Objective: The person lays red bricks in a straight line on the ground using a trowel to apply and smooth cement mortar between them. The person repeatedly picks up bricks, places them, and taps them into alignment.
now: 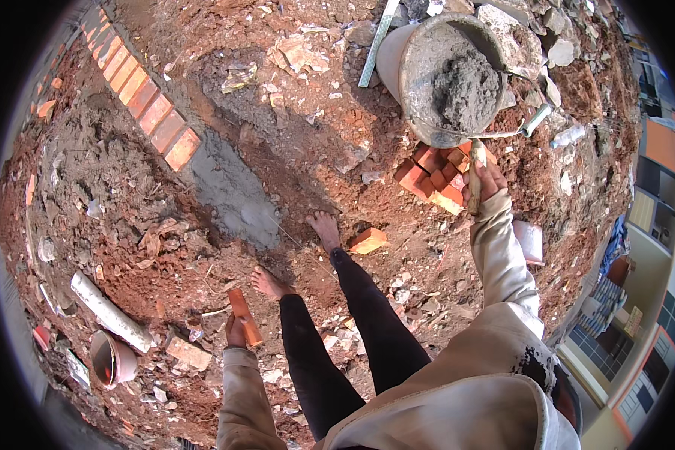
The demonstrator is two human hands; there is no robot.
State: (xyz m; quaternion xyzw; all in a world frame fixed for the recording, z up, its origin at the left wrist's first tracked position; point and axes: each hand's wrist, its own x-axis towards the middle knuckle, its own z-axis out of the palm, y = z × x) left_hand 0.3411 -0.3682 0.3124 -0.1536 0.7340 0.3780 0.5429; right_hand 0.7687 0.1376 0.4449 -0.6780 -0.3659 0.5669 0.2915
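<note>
Head view: my L hand (pixel 235 331) firmly grasping 1 red brick (pixel 244 315), held out L of my L leg, above rubble-strewn soil. My R hand (pixel 489 178) closed round wooden handle (pixel 475 180), upper end nr rim of mortar bucket (pixel 394 61); tool's working end: can't tell. Grey mortar (pixel 469 90) inside bucket. Brick pile (pixel 435 176) just below bucket, beside R hand. Loose brick (pixel 369 241) on ground, R of my R foot. Brick row (pixel 154 116) upper L, bricks side by side; near end meets mortar bed (pixel 236 199), approx. ahead of feet.
</note>
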